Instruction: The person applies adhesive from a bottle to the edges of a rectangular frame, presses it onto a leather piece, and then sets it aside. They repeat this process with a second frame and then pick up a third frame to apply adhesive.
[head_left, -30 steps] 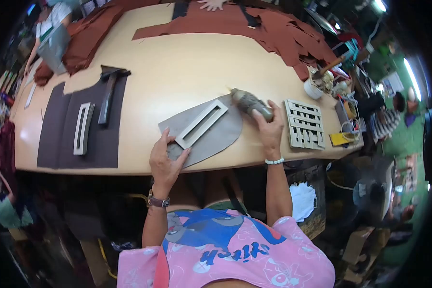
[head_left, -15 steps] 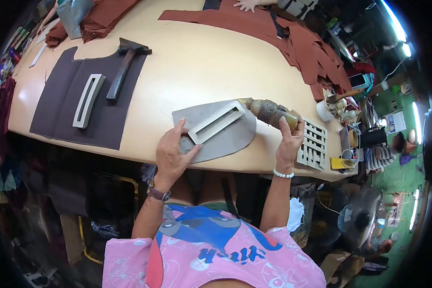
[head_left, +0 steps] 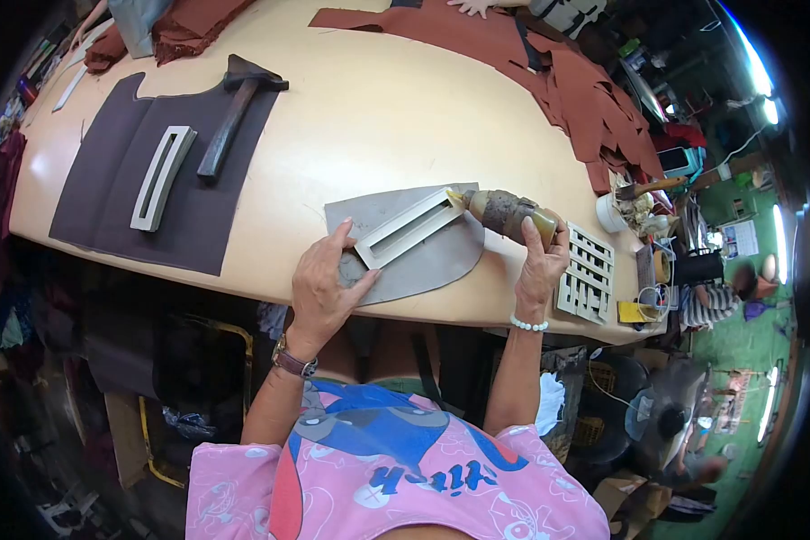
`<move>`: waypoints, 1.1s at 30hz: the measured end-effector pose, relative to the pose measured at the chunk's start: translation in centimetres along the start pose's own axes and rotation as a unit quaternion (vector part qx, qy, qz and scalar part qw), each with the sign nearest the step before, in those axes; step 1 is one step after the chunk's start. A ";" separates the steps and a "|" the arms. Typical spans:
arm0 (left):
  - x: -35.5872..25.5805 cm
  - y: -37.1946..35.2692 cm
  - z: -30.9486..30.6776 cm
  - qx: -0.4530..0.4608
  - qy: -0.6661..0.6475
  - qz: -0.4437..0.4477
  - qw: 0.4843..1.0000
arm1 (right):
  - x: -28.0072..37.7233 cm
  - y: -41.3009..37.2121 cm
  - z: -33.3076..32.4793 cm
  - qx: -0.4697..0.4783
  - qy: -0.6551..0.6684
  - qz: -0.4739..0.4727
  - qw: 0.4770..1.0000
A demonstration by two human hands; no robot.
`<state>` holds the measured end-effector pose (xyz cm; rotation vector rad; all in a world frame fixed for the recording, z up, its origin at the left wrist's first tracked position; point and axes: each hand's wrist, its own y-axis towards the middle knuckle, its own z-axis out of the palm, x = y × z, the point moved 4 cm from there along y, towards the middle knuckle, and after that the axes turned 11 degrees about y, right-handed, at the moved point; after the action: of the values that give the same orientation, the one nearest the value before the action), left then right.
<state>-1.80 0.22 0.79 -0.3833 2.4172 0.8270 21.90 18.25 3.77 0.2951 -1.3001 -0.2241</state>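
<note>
A pale, narrow frame with a long slot (head_left: 407,236) lies slantwise on a grey curved piece of sheet material (head_left: 450,258). My left hand (head_left: 322,281) grips the frame's near-left end, thumb on one side and fingers on the other. In my right hand (head_left: 544,265) is a brown-stained squeeze bottle (head_left: 506,214), tilted so its yellowish nozzle meets the far-right end of the frame. What the bottle holds looks like amber glue. Part of the sheet's left edge is hidden by my left hand.
Leftward, a hammer (head_left: 228,126) and a second slotted frame (head_left: 160,178) lie on a dark cut sheet (head_left: 99,166). A stack of slotted pieces (head_left: 587,274) sits at right near the table edge (head_left: 477,317). Reddish-brown scraps (head_left: 576,99) cover the far side, near another person's hand (head_left: 472,7).
The bottle's nozzle has shifted slightly along the far end of the slotted frame. My left hand keeps its grip, and the head view has moved a little.
</note>
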 end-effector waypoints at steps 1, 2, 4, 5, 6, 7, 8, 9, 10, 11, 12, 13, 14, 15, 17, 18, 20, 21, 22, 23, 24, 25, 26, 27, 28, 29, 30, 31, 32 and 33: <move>0.0 0.0 0.0 -0.001 0.001 0.001 1.000 | 0.0 0.1 0.0 0.002 -0.004 -0.005 1.000; 0.0 0.0 0.0 -0.002 -0.001 0.001 1.000 | 0.0 0.1 -0.1 0.004 -0.009 -0.009 1.000; 0.0 0.0 0.0 -0.003 -0.004 0.002 1.000 | 0.1 0.2 0.0 0.007 -0.011 -0.013 1.000; 0.0 0.0 -0.1 -0.002 -0.003 0.002 1.000 | 0.2 0.2 0.1 0.008 -0.009 -0.012 1.000; 0.0 0.0 -0.1 -0.001 -0.003 0.001 1.000 | 0.2 0.3 0.2 0.009 -0.007 -0.012 1.000; 0.0 0.1 -0.1 0.000 -0.003 0.001 1.000 | 0.1 0.3 0.1 0.009 -0.008 -0.014 1.000; 0.0 0.1 -0.1 -0.001 -0.004 0.001 1.000 | 0.0 0.3 0.0 0.010 -0.008 -0.017 1.000; 0.0 0.0 -0.1 -0.001 -0.004 0.001 1.000 | -0.1 0.3 -0.1 0.010 -0.009 -0.019 1.000; 0.0 0.0 -0.1 -0.001 -0.005 0.001 1.000 | -0.2 0.3 -0.1 0.011 -0.014 -0.015 1.000; 0.0 0.0 -0.1 0.000 -0.004 -0.001 1.000 | -0.1 0.2 0.0 0.012 -0.019 -0.010 1.000; -0.1 0.1 -0.1 0.002 -0.004 -0.003 1.000 | -0.1 0.1 0.1 0.012 -0.024 -0.007 1.000; -0.1 0.1 -0.1 0.004 -0.003 -0.004 1.000 | 0.1 0.0 0.2 0.015 -0.028 -0.002 0.999; -0.1 0.1 -0.1 0.004 -0.004 -0.004 1.000 | 0.2 -0.3 0.5 0.017 -0.032 0.002 0.999; 0.0 0.1 -0.1 0.004 -0.004 -0.003 1.000 | 0.3 -0.6 0.8 0.019 -0.036 0.006 0.999; 0.0 0.1 -0.1 0.003 -0.005 -0.003 1.000 | 0.4 -1.5 1.4 0.030 -0.021 0.015 0.999; 0.0 0.1 0.0 0.002 -0.005 -0.003 1.000 | 0.5 -1.9 1.8 0.036 -0.013 0.019 0.999; 0.1 0.0 0.0 -0.001 -0.004 0.000 1.000 | 0.7 -3.0 2.5 0.045 -0.009 0.035 0.998; 0.1 0.0 0.0 -0.003 -0.002 0.003 1.000 | 0.7 -3.6 2.8 0.049 -0.007 0.043 0.998; 0.1 0.0 0.0 -0.005 0.000 0.005 1.000 | 0.6 -4.0 3.0 0.059 -0.004 0.045 0.997; 0.1 0.0 0.0 -0.007 0.000 0.008 1.000 | 0.6 -4.6 3.3 0.064 -0.005 0.051 0.997; 0.0 0.1 -0.1 -0.010 -0.001 0.011 1.000 | 0.8 -5.0 3.6 0.069 -0.006 0.056 0.996; -0.1 0.1 -0.1 -0.013 -0.002 0.013 1.000 | 0.9 -5.5 3.9 0.075 -0.007 0.062 0.995; -0.1 0.1 -0.1 -0.012 -0.002 0.012 1.000 | 0.8 -6.0 4.1 0.078 -0.004 0.059 0.995; -0.1 0.1 -0.1 -0.011 -0.002 0.010 1.000 | 0.9 -6.4 4.4 0.081 -0.003 0.064 0.995; -0.1 0.1 -0.1 -0.010 -0.002 0.008 1.000 | 1.1 -6.8 4.8 0.084 -0.002 0.069 0.994; -0.1 0.1 -0.1 -0.010 -0.006 0.006 1.000 | 1.3 -7.3 5.2 0.087 -0.002 0.074 0.993; 0.0 0.1 -0.1 -0.009 -0.009 0.005 1.000 | 1.4 -7.7 5.5 0.091 0.006 0.087 0.992; 0.0 0.0 -0.1 -0.009 -0.012 0.004 1.000 | 1.3 -7.9 5.7 0.091 0.017 0.091 0.991; 0.1 0.0 -0.1 -0.006 -0.013 0.002 1.000 | 1.3 -8.1 6.0 0.092 0.027 0.096 0.991; 0.2 0.0 0.0 -0.003 -0.014 0.000 1.000 | 1.3 -8.3 6.1 0.092 0.037 0.100 0.990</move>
<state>-1.94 0.20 0.72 -0.3723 2.3893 0.8328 16.37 9.53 3.57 0.3237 -1.2681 0.0762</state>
